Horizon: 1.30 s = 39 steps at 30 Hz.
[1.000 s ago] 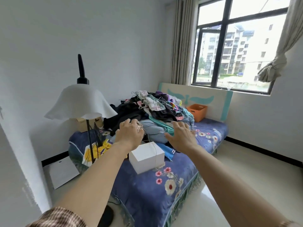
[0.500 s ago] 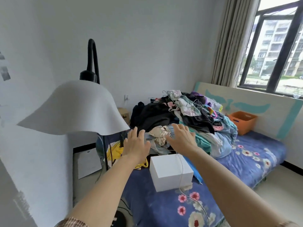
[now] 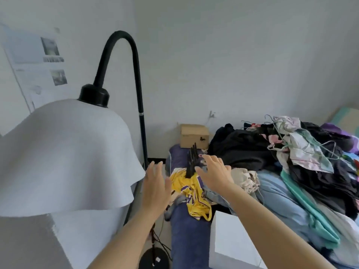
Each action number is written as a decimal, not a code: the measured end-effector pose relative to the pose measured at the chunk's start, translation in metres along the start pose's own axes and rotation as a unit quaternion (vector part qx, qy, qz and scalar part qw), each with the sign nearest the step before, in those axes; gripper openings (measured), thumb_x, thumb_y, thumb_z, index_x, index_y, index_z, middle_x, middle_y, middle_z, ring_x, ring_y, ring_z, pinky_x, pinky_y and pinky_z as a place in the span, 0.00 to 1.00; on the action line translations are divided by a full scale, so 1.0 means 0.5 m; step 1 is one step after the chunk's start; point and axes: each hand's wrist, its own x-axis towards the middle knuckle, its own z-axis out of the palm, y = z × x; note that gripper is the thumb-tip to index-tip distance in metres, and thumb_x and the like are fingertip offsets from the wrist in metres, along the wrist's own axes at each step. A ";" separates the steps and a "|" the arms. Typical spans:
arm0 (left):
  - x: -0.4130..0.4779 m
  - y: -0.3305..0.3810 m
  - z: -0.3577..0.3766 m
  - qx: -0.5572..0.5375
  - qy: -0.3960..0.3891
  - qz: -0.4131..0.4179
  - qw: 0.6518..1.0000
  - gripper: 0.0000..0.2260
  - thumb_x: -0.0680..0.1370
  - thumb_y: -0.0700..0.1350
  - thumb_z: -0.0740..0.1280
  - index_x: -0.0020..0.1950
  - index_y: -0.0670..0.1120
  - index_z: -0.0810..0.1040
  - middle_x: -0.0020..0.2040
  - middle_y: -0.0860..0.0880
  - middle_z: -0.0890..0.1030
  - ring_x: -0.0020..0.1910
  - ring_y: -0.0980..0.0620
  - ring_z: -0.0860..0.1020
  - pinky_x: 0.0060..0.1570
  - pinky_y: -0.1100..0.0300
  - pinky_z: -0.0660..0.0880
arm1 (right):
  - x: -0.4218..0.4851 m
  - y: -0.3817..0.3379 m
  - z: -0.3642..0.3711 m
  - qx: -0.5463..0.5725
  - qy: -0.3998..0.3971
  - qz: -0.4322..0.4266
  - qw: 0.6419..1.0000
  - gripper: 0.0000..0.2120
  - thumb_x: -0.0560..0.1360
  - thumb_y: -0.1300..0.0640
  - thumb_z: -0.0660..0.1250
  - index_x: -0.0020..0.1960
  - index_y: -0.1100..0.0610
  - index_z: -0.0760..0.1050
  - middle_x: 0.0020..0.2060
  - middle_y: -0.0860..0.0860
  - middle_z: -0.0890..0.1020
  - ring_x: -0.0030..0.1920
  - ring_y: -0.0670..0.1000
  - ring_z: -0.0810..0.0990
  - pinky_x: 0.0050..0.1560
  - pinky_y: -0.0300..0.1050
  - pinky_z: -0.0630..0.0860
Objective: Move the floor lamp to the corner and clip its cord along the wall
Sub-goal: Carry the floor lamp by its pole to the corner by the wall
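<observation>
Both my hands, left and right, were spread empty; the lampshade hid the lamp pole's lower part.

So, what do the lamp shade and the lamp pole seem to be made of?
The lamp shade looks like matte white felt or thick fabric: soft wavy brim, no shine. The lamp pole seems black metal, with a rubbery flexible neck curving over the top; I cannot be sure.

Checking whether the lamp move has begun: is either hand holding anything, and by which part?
Nothing is held. The left hand and right hand are open, near the lamp pole.
</observation>
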 end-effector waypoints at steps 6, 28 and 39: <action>0.034 -0.082 -0.001 -0.052 0.025 -0.162 0.985 0.21 0.81 0.53 0.53 0.73 0.48 0.60 0.59 0.51 0.73 0.52 0.44 0.79 0.54 0.48 0.77 | 0.108 -0.098 0.067 0.108 -0.036 -0.094 0.989 0.25 0.78 0.44 0.58 0.72 0.53 0.64 0.70 0.53 0.70 0.71 0.57 0.64 0.67 0.60 0.59; 0.164 -0.198 0.081 -0.085 -0.009 -0.143 0.986 0.12 0.82 0.46 0.52 0.56 0.42 0.71 0.42 0.42 0.77 0.41 0.45 0.77 0.48 0.50 0.74 | 0.258 -0.266 0.156 0.373 -0.159 -0.194 0.893 0.10 0.79 0.52 0.60 0.52 0.56 0.75 0.39 0.42 0.81 0.40 0.35 0.78 0.44 0.34 0.70; 0.074 -0.151 -0.013 -0.097 0.035 -0.074 0.992 0.10 0.82 0.47 0.54 0.46 0.46 0.71 0.39 0.45 0.81 0.38 0.48 0.79 0.40 0.51 0.78 | 0.136 -0.321 0.028 0.402 -0.125 -0.214 0.881 0.05 0.78 0.53 0.61 0.44 0.48 0.72 0.37 0.44 0.81 0.39 0.37 0.78 0.42 0.36 0.70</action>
